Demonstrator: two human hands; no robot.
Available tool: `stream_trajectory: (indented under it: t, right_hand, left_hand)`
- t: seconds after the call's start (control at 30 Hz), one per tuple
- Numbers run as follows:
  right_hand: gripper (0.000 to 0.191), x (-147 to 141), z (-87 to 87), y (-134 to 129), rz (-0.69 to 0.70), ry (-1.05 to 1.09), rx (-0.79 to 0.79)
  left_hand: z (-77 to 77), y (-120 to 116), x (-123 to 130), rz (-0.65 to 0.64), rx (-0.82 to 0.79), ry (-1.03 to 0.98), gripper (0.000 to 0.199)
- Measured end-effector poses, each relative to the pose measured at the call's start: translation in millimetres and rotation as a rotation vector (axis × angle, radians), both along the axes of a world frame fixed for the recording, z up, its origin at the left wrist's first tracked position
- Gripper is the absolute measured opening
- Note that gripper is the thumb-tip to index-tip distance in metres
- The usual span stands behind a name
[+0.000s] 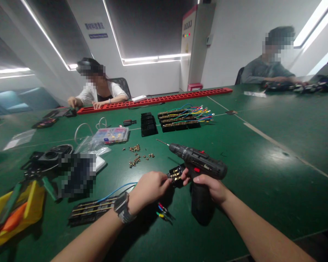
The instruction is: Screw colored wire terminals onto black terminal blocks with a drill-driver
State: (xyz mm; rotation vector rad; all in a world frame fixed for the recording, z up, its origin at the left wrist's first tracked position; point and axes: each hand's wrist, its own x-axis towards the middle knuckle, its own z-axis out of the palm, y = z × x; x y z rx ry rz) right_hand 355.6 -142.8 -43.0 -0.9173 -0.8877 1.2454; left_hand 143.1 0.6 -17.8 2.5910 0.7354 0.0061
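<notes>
My right hand (210, 183) is wrapped round the grip of a black cordless drill (199, 160), whose long bit points up and left. Some of its fingers also reach the black terminal block (176, 174) with brass contacts. My left hand (150, 187), with a watch on the wrist, pinches the left edge of that block. Under the left wrist lies a black strip with brass bars (90, 211) and a blue wire. Coloured wire ends (162, 211) lie below the block. Small brass screws (135, 160) are scattered beyond my left hand.
Yellow bin (34, 203) with tools at left; parts box (112, 135), black blocks (148, 124) and wired strips (180, 119) farther back. A long red rail (164, 99) crosses the far side. Two people sit beyond the green table (251, 163).
</notes>
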Motion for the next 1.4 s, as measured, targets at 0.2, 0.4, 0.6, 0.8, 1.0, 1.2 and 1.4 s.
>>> stream_trajectory:
  t: [0.2, 0.4, 0.6, 0.8, 1.0, 1.2, 1.4]
  right_hand:
    - [0.031, -2, -0.4, 0, -0.012, 0.026, 0.002]
    - [0.03, -3, 1.2, -1, -0.047, 0.022, 0.005]
    - [0.03, -3, 0.0, -2, -0.058, 0.001, 0.018]
    - [0.031, -1, -6.0, -3, -0.041, 0.005, 0.047]
    - [0.032, -1, -5.0, -3, -0.02, -0.005, 0.059]
    - [0.031, -2, 3.4, -12, -0.032, -0.066, 0.064]
    - [0.041, -4, 3.2, -27, 0.068, -0.024, 0.065]
  left_hand:
    - [-0.9, -12, 1, 0.052, 0.097, 0.049, 0.051]
    - [7.5, -8, -3, 0.034, -0.02, 0.0, 0.041]
    - [16.3, 43, -16, 0.14, -0.089, -0.333, 0.023]
    - [-5.5, 96, -32, 0.266, 0.181, -0.131, 0.027]
    - [-12.9, 94, -32, 0.216, 0.226, -0.072, 0.021]
    - [-4.2, 96, -38, 0.282, 0.108, -0.165, 0.015]
    - [31.1, 85, -38, 0.259, -0.303, -0.63, 0.026]
